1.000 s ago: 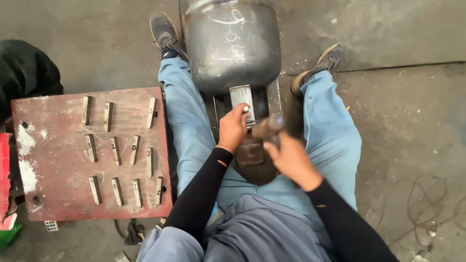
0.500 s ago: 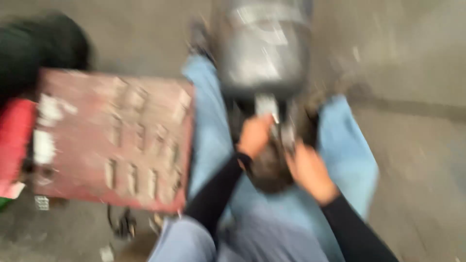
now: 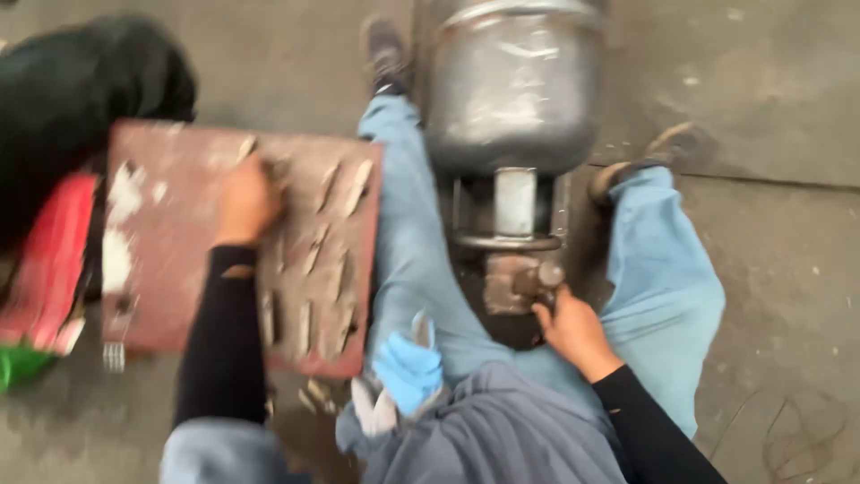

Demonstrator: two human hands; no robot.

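blue glove (image 3: 408, 367) on my lap | right hand (image 3: 573, 332) gripping knob (image 3: 548, 274) of small vise (image 3: 515, 280) between my legs | left hand (image 3: 246, 202) on red board (image 3: 179, 260) over metal pieces (image 3: 345, 193), grip unclear (blur) | grey tank (image 3: 511, 85) beyond vise

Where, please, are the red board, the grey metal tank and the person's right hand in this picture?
red board (image 3: 161, 269), head view, bare worn patch left of the forearm.
grey metal tank (image 3: 511, 90), head view, middle of its rounded body.
right hand (image 3: 573, 332), head view, back of the hand.
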